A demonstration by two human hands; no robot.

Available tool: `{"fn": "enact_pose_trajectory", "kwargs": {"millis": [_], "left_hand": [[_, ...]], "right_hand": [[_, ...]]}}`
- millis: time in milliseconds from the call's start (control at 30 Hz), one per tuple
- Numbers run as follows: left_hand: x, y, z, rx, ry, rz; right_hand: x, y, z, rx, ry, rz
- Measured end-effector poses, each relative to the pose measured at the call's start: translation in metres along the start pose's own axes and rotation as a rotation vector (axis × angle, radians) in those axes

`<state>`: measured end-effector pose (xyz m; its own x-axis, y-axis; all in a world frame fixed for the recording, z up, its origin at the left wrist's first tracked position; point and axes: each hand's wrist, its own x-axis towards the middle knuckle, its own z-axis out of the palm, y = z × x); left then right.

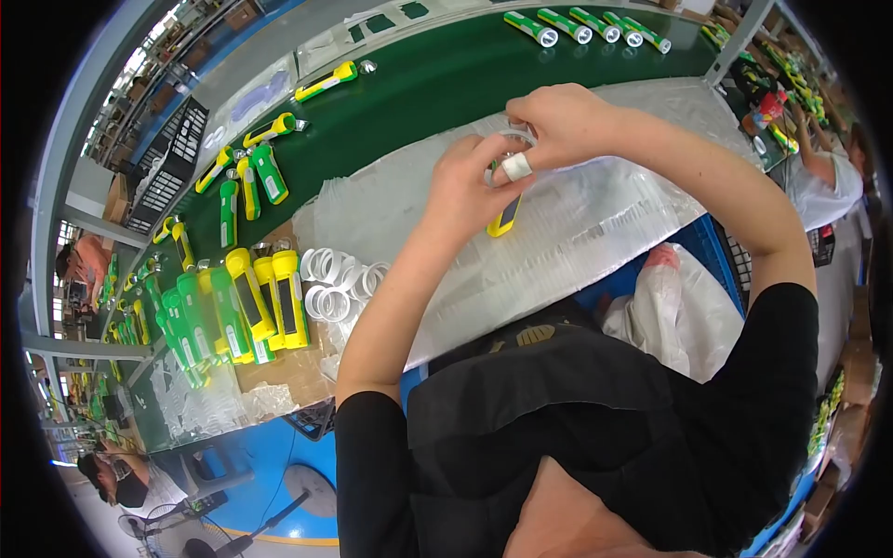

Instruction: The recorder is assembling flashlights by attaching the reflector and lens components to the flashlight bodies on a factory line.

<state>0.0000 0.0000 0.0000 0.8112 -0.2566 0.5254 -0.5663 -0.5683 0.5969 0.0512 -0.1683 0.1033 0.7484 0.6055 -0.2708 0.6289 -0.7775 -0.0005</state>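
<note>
Over the plastic-covered work surface, my left hand (pixel 473 183) is closed around a yellow flashlight (pixel 505 219), whose dark panel shows below the fingers. My right hand (pixel 566 123) is closed at the head end, its fingers on a pale ring (pixel 519 137) there. Most of the flashlight's head is hidden by the fingers. A white wrap (pixel 515 166) goes around one finger between the hands. Left of my left forearm lies a pile of white rings (pixel 337 282). Beside them are several yellow flashlights (pixel 249 296) and green flashlights (pixel 183 321), laid close together.
On the green belt (pixel 409 102) beyond lie a yellow flashlight (pixel 326 82), several more at the left, and a row of green-and-white flashlights (pixel 588 28) at the far right. A black crate (pixel 167 167) stands past the belt. Co-workers sit at both sides; a fan (pixel 310 490) stands lower left.
</note>
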Motion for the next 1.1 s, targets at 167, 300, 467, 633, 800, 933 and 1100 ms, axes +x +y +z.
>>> {"fn": "enact_pose_trajectory", "kwargs": {"millis": [167,300,467,633,800,933,1100], "left_hand": [[0.002,-0.002,0.013,-0.182,0.159,0.144],[0.003,-0.004,0.008,-0.172,0.144,0.117],[-0.003,-0.007,0.004,-0.194,0.201,0.1],[-0.018,-0.006,-0.003,-0.7,-0.249,-0.2],[0.001,-0.002,-0.014,-0.426,-0.544,-0.429],[0.066,-0.085,-0.003,0.042,-0.435,-0.414],[0.141,-0.225,-0.035,0.383,-0.076,-0.016]], "right_hand": [[0.006,0.036,0.033,0.52,0.357,-0.585],[0.002,0.008,0.023,0.152,0.356,-0.164],[-0.003,0.012,0.027,0.321,0.509,-0.341],[-0.032,0.008,0.027,0.548,0.646,-0.417],[0.002,0.02,0.058,0.338,0.591,-0.526],[0.097,0.044,0.103,0.5,0.723,-0.071],[0.221,0.124,0.102,0.722,1.036,0.168]]}}
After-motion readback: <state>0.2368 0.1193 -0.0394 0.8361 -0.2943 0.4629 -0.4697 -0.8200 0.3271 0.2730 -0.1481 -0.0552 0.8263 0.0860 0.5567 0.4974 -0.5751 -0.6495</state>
